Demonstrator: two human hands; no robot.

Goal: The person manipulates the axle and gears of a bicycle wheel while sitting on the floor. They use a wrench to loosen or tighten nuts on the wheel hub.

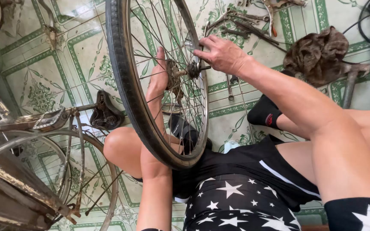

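Rubber-tyred and spoked, a bicycle wheel (125, 85) stands upright in the centre of the frame, its lower rim resting between the person's knees. At lower left lies a rusted bicycle frame (9, 188) with a second, bare wheel rim (110, 188) and a black saddle (104, 114), all on green-patterned floor tiles (48, 72). A crumpled brown rag (317, 53) sits at upper right, with scattered metal tools (240, 23) along the upper edge just left of it. The left hand (159, 79) reaches up behind the spokes at the wheel's centre, fingers together and extended against the hub (180, 72); whether they close on it cannot be told. The right hand (221, 53) comes in from the right, fingers curled and closed about the axle end (195, 68) on the near side of the hub.
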